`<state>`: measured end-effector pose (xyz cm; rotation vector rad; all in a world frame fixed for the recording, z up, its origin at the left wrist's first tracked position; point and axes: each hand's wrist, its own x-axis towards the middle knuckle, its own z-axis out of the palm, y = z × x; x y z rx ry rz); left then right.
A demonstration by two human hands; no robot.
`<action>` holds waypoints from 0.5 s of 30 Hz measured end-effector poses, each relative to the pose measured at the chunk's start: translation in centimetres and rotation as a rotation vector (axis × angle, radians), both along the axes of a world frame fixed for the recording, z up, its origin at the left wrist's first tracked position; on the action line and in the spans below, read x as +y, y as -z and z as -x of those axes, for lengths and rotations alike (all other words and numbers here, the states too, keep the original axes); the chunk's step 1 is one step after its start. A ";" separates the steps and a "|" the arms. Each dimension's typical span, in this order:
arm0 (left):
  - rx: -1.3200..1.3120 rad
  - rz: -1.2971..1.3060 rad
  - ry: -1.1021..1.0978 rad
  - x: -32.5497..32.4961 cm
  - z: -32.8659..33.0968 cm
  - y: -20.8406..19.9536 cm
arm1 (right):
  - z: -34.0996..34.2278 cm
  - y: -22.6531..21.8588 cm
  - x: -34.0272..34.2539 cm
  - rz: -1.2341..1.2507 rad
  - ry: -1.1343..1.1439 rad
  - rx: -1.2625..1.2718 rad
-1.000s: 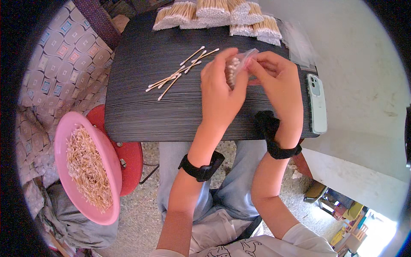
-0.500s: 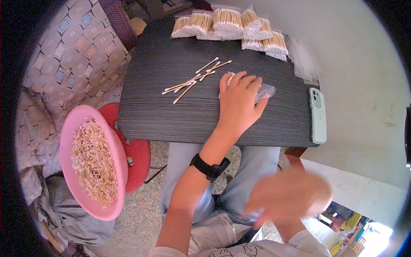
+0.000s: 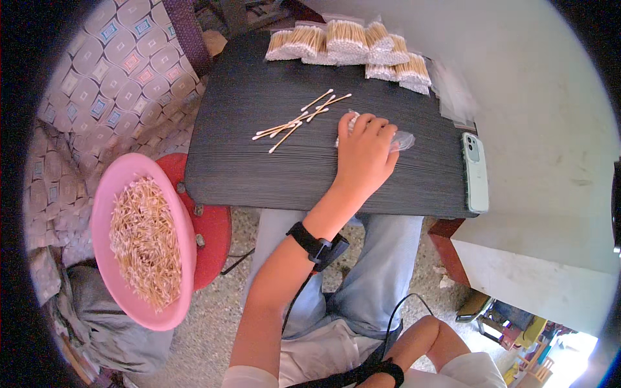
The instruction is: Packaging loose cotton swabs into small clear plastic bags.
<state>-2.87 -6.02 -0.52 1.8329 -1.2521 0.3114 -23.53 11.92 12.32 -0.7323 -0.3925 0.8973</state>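
Note:
My left hand [image 3: 363, 147] rests on the dark tabletop [image 3: 246, 174], fingers curled over a clear plastic bag [image 3: 403, 141]. White cotton tips [image 3: 352, 121] show beside its index finger; most of the bag is hidden beneath the palm. Left of that hand, several loose cotton swabs [image 3: 301, 121] lie crossed on the table. My right forearm [image 3: 414, 339] is folded in toward my body at the bottom. Only a sliver of my right hand [image 3: 377, 381] shows past the black wrist strap, and its fingers are out of sight.
Filled bags of cotton swabs [image 3: 346, 42] line the table's far edge, with flat clear bags [image 3: 455, 94] to their right. A phone [image 3: 476, 173] lies at the right edge by the wall. A pink basin [image 3: 187, 258] full of swabs sits on a red stool [image 3: 217, 249].
My right hand, blurred above my lap before, has drawn back toward my body and mostly left the lower edge. My left hand still covers the bag; the view has shifted slightly.

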 end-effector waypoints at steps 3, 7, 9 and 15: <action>-0.014 0.002 -0.004 0.2 -0.1 0.1 | 0.3 -0.3 0.1 0.025 0.274 -0.054; 0.009 -0.043 0.017 0.2 0.0 -0.2 | -0.8 -0.3 -0.5 0.050 0.297 -0.122; 0.008 -0.042 0.014 0.1 0.1 -0.3 | -2.4 0.0 -1.8 -0.165 -0.101 0.016; -0.022 -0.032 -0.011 0.3 -0.1 0.0 | -0.6 0.1 -0.2 -0.071 0.258 0.008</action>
